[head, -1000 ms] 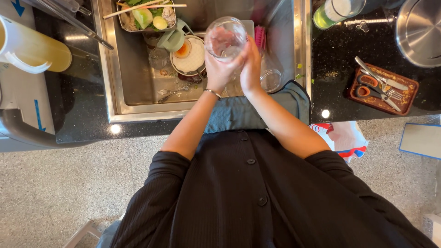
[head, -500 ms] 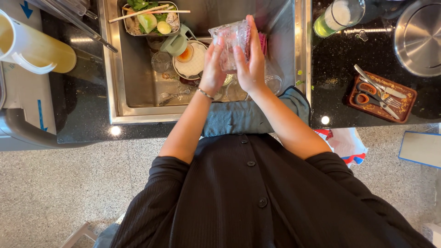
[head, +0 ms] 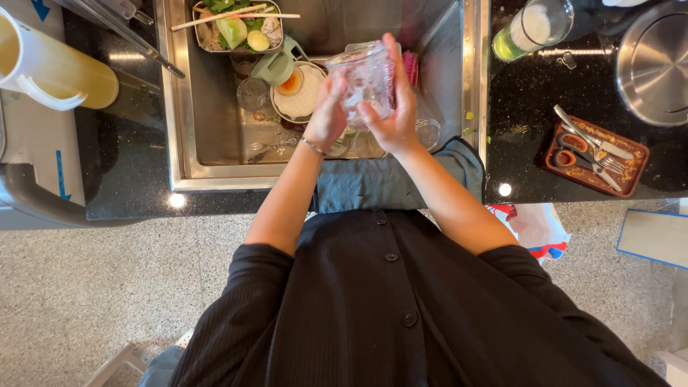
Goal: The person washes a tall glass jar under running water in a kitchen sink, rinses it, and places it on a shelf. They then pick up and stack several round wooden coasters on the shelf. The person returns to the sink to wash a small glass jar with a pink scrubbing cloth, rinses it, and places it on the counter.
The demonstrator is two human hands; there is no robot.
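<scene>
Over the steel sink I hold a clear patterned glass jar with both hands. My left hand grips its left side and bottom. My right hand wraps its right side, fingers spread up along the wall. The jar lies tilted on its side, its mouth toward the upper left. Below it in the sink stand other clear glasses, a white plate with orange residue and a pale green cup.
A container of food scraps with chopsticks sits at the sink's back. A yellow jug stands on the left counter. On the right counter are a green bottle, a steel pot and a brown tray of cutlery and scissors. A grey cloth hangs over the front edge.
The jar was upright with its mouth facing the camera; both hands have turned it onto its side and shifted their grip around it.
</scene>
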